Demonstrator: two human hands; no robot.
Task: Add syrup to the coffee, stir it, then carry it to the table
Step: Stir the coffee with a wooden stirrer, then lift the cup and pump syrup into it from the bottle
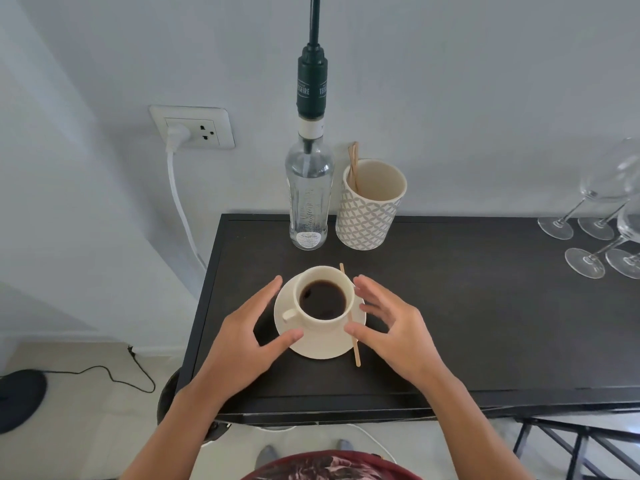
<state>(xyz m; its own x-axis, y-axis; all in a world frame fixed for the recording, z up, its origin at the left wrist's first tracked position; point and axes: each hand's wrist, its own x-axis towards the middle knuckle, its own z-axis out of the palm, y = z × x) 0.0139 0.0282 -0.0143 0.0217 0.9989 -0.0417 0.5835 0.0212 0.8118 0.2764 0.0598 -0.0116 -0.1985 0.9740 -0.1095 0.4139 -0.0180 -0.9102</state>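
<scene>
A cream cup of black coffee (pixel 322 299) stands on a cream saucer (pixel 323 346) on the dark counter (pixel 485 323), its handle pointing left. A wooden stir stick (pixel 356 351) lies across the saucer's right side, just behind the cup. My left hand (pixel 247 336) is spread at the saucer's left edge, thumb tip on its front rim. My right hand (pixel 391 327) is spread at the right edge, fingers apart, thumb over the stick. The clear syrup bottle (pixel 309 199) with a dark green pump top stands behind the cup at the wall.
A patterned paper cup (pixel 369 209) holding wooden sticks stands right of the bottle. Several wine glasses (pixel 602 233) cluster at the counter's far right. A wall socket (pixel 194 128) with a white cable sits to the left. The counter's left edge is close to my left hand.
</scene>
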